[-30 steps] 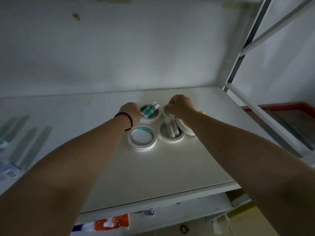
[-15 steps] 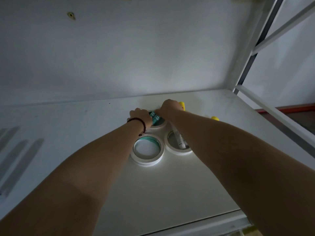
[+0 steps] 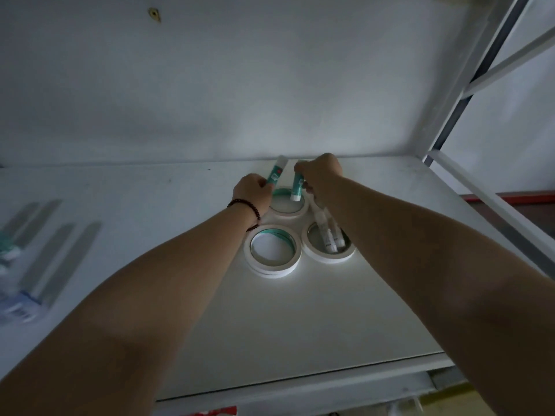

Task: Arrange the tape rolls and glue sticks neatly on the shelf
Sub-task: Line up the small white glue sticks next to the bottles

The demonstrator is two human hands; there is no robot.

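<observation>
Single head-worn wide-angle view, facing forward and slightly down along both forearms, close over the white shelf (image 3: 300, 319), back wall (image 3: 240, 85) filling the upper frame

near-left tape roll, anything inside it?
No. The near-left tape roll shows only bare shelf through its middle, while the glue sticks lie in the roll to its right.

Three tape rolls lie on the shelf (image 3: 300, 310) — one near-left (image 3: 272, 250), one near-right (image 3: 329, 246) with glue sticks (image 3: 329, 237) inside, one farther back (image 3: 286, 204)
</observation>
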